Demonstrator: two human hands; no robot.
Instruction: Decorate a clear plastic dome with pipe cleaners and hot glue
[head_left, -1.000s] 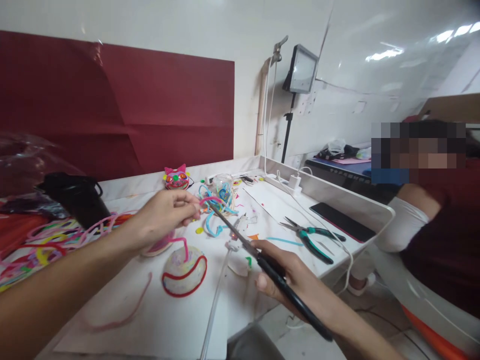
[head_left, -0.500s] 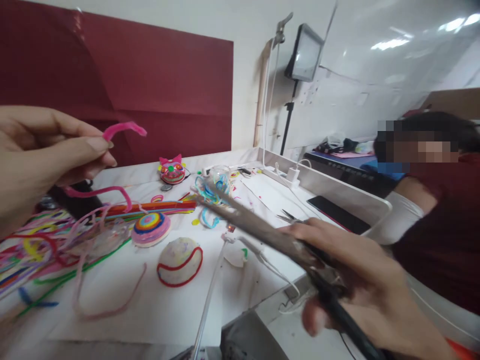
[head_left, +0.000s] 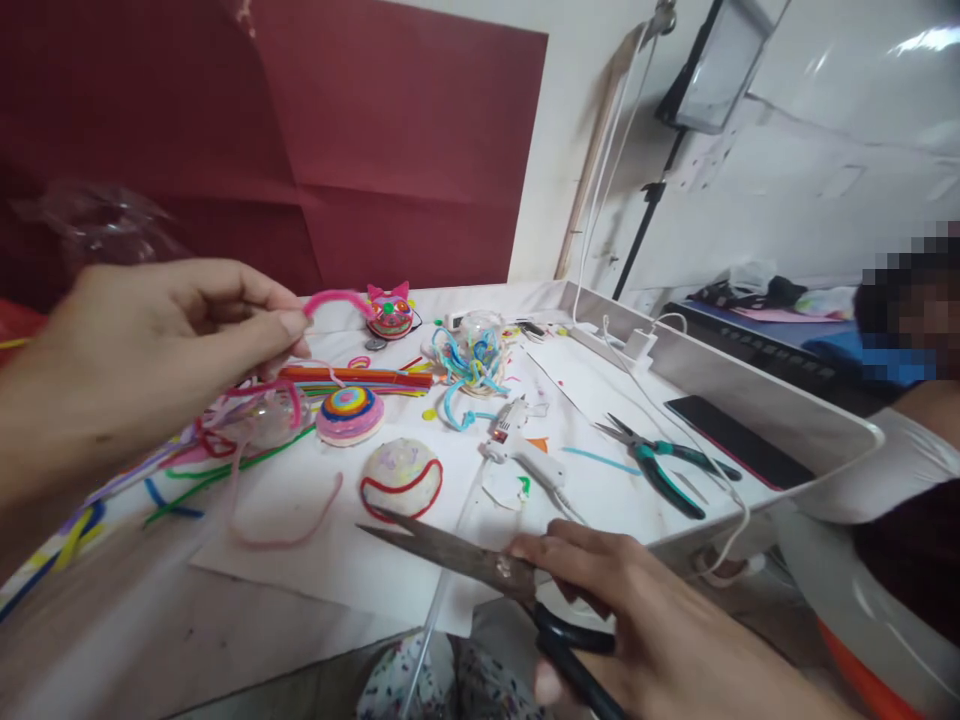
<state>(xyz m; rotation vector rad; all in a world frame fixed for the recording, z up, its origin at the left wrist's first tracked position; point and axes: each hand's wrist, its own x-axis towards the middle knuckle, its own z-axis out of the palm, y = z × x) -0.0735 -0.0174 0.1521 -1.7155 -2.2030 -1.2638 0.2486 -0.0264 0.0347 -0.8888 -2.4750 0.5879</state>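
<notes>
My left hand (head_left: 195,320) pinches a bright pink pipe cleaner (head_left: 337,296) between thumb and fingertips, above the table's left side. My right hand (head_left: 630,600) grips a pair of scissors (head_left: 480,565) with black handles; their dark blades, slightly parted, point left. Just beyond the tips sits a whitish dome (head_left: 397,485) with a red curved strip along its front. Behind it is a dome ringed in rainbow colours (head_left: 350,415). Farther back stands a pink cat-like face (head_left: 391,312) with ears and a green nose.
A white glue gun (head_left: 521,450) lies mid-table with its cord. Pliers (head_left: 664,465) and a dark phone (head_left: 739,440) rest at the right near the raised edge (head_left: 795,405). Blue strands (head_left: 469,365) and bundled pipe cleaners (head_left: 360,378) lie behind. Another person's sleeve (head_left: 870,460) shows at right.
The scissors have dropped lower, toward the table's front edge. My view has turned left, so the table appears farther right, and my left hand with the pink pipe cleaner shows further in.
</notes>
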